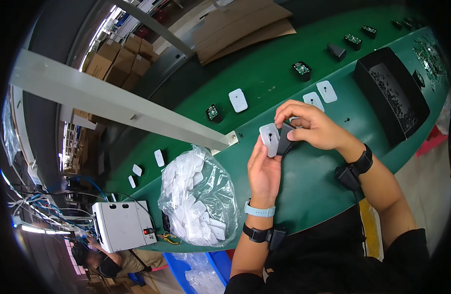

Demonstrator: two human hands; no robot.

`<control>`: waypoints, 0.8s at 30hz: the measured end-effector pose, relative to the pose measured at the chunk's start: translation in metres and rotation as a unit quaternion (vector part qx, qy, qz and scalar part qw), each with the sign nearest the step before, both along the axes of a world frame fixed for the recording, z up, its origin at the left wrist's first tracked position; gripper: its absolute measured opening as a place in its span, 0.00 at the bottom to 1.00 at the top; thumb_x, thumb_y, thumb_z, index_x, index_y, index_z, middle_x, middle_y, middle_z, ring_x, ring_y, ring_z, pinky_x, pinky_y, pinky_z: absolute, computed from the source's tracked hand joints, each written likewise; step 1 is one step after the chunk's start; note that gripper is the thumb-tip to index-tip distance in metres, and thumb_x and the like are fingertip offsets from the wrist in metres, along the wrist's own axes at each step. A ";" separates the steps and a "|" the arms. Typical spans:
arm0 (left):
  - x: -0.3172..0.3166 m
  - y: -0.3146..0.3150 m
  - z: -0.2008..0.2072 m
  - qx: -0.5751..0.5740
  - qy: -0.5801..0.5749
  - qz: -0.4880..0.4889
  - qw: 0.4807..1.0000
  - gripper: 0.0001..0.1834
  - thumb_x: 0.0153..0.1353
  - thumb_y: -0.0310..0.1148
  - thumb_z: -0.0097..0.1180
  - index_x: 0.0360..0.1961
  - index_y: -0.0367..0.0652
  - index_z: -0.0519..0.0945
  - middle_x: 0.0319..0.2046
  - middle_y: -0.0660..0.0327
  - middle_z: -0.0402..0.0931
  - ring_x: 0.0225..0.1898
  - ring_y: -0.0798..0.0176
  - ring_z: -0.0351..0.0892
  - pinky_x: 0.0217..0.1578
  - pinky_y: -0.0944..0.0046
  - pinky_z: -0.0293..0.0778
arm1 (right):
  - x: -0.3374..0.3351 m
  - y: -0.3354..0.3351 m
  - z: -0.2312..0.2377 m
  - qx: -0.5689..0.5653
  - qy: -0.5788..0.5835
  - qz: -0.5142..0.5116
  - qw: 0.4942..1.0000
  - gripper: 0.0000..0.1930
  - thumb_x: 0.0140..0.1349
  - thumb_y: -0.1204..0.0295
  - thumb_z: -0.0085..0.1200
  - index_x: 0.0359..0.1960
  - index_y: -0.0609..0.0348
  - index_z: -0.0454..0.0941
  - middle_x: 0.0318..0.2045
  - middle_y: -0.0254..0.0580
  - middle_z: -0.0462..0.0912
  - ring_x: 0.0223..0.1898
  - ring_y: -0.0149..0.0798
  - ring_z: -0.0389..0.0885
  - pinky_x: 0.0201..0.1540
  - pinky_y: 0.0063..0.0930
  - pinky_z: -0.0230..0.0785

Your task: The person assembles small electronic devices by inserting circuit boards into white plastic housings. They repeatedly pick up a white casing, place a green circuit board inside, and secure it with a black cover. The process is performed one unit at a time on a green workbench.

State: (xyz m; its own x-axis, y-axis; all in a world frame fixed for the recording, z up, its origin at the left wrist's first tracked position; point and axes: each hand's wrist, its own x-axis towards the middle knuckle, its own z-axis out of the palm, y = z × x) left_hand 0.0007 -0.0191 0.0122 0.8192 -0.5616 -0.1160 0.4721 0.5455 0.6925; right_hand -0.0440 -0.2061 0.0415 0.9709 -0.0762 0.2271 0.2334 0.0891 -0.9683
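My left hand is closed on a white rounded plastic plate with a small black part at its middle. Pinched by the fingers and thumb of my right hand is a black plastic housing, edge-on against the plate's right side. Whether the two pieces are joined I cannot tell. Just beyond my right hand, two similar white plates lie on the green work surface, each with a small black piece on it. One loose black piece lies right of that hand.
A black bin of small black parts stands at right, near a pile of circuit boards. Black housings with boards and white plates line the far green belt. A see-through bag of white plates, a white machine and a metal post are left.
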 end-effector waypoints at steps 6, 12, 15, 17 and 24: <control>-0.002 0.002 -0.005 0.051 -0.032 -0.005 0.998 0.28 0.72 0.27 0.48 0.70 0.31 0.62 0.64 0.50 0.70 0.65 0.55 0.71 0.67 0.50 0.66 | -0.001 -0.005 0.002 -0.041 -0.024 -0.035 0.998 0.09 0.56 0.83 0.61 0.38 0.64 0.76 0.47 0.44 0.80 0.48 0.32 0.80 0.48 0.28 0.76; -0.005 0.002 -0.009 0.071 -0.048 -0.003 0.996 0.26 0.70 0.25 0.53 0.68 0.32 0.67 0.61 0.51 0.73 0.62 0.56 0.74 0.65 0.50 0.68 | -0.002 -0.004 0.002 -0.096 0.000 -0.077 0.992 0.09 0.56 0.84 0.61 0.39 0.67 0.78 0.43 0.46 0.84 0.42 0.32 0.83 0.47 0.26 0.77; -0.005 0.003 -0.008 0.078 -0.052 -0.007 0.996 0.26 0.69 0.24 0.54 0.67 0.33 0.68 0.60 0.52 0.75 0.61 0.57 0.75 0.63 0.53 0.70 | -0.001 0.002 0.001 -0.125 -0.014 -0.112 0.986 0.10 0.56 0.82 0.63 0.39 0.67 0.79 0.41 0.45 0.85 0.40 0.32 0.84 0.45 0.26 0.78; -0.005 0.004 -0.010 0.088 -0.057 -0.006 0.994 0.25 0.69 0.23 0.54 0.66 0.33 0.69 0.59 0.53 0.75 0.60 0.59 0.76 0.61 0.55 0.72 | 0.000 0.007 -0.001 -0.128 -0.034 -0.135 0.982 0.10 0.56 0.79 0.64 0.38 0.67 0.80 0.37 0.44 0.86 0.38 0.34 0.85 0.42 0.26 0.79; -0.005 0.003 -0.010 0.093 -0.056 0.003 0.994 0.24 0.68 0.21 0.55 0.64 0.34 0.71 0.58 0.54 0.76 0.57 0.61 0.78 0.57 0.59 0.75 | -0.001 0.010 -0.001 -0.134 -0.031 -0.133 0.981 0.09 0.57 0.78 0.65 0.38 0.67 0.80 0.39 0.44 0.86 0.39 0.34 0.85 0.43 0.27 0.79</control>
State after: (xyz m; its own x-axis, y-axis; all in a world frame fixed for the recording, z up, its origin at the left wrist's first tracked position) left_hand -0.0039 -0.0157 0.0018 0.8367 -0.5335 -0.1239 0.3822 0.4069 0.8297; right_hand -0.0451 -0.1959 0.0409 0.9083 -0.2546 0.3319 0.2733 -0.2396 -0.9316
